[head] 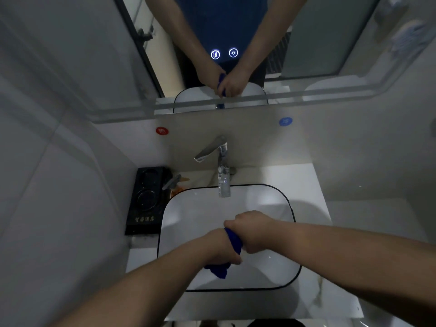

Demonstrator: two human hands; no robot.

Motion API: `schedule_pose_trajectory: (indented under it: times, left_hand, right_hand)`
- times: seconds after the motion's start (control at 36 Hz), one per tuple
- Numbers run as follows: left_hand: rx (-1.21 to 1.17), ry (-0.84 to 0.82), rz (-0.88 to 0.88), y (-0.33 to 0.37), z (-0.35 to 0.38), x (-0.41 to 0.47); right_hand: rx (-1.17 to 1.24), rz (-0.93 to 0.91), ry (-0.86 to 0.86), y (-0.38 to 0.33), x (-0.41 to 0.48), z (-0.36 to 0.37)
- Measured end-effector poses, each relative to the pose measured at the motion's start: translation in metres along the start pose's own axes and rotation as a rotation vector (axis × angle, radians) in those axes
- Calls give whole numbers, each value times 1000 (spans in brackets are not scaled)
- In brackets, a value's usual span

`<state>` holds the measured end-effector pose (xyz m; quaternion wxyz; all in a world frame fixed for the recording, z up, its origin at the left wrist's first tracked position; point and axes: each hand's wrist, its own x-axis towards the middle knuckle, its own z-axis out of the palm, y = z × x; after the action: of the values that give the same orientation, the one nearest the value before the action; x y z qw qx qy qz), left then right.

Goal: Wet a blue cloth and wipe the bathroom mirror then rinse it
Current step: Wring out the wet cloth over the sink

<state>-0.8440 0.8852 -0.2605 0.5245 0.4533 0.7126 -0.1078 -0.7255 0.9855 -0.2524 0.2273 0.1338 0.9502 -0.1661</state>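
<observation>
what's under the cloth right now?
The white sink basin lies directly below the blue cloth, which the left hand and right hand twist together. The hands and cloth cover the basin's centre, so no drain shows.

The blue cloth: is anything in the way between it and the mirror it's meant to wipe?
Nothing visible blocks it. Both the left hand and right hand grip the blue cloth over the sink. Only the faucet rises between there and the mirror.
</observation>
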Motion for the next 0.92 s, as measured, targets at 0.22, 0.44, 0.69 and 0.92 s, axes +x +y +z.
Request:
schedule_pose_trajectory:
  times: [0.22,0.44,0.69,0.92]
  left_hand:
    - [134,581,35,-7,0,6]
    - [360,695,313,-22,25,-1]
    - [13,491,151,-10,22,-7]
    - [-827,43,-29,-7,-28,-19]
  right_hand:
    - [117,249,-1,-1,15,-9]
    - [690,317,-178,-1,-9,12]
    - [661,355,-23,1,-10,22]
    - [149,178,570,-10,-25,47]
